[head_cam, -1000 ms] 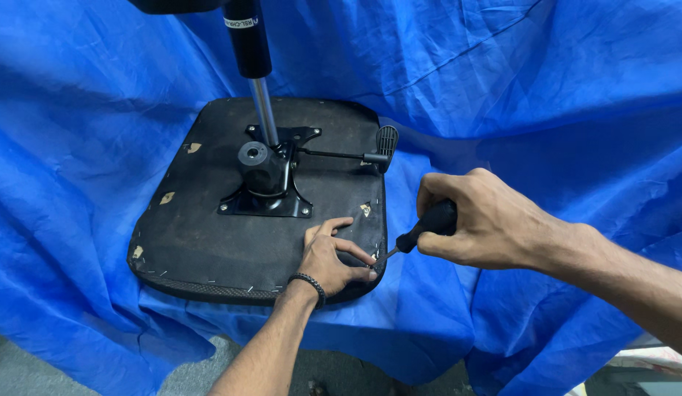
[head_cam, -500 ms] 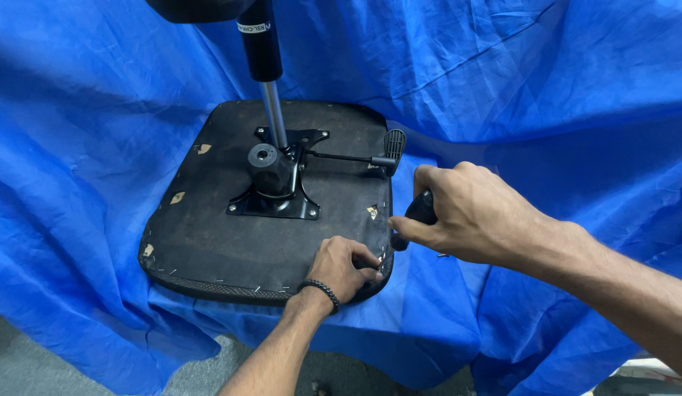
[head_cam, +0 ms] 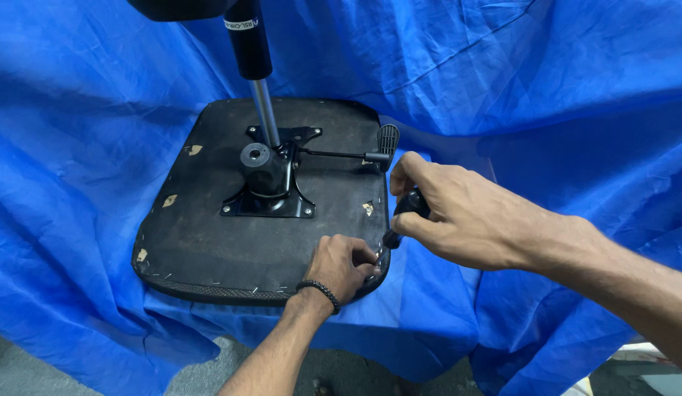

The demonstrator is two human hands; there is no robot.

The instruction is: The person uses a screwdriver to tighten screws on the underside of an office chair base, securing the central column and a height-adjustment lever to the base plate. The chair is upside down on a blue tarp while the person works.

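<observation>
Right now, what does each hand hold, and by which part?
Right hand grips a black-handled screwdriver by its handle. Left hand pinches the black seat underside's edge.

1. A blue tarpaulin [head_cam: 546, 88] covers whatever support lies beneath; that support itself is hidden, so its kind cannot be told.
2. The sheet is creased and folded, rising at the back and hanging down over the near edge.
3. Lying directly on it is an upturned office-chair seat [head_cam: 201, 242], its black fabric underside facing up, with small tears showing pale patches and staples along the near rim.
4. The seat's near edge sits just at the drop where the tarpaulin falls away.
5. Below the hanging sheet a strip of grey floor [head_cam: 209, 370] shows at the bottom of the view.
</observation>
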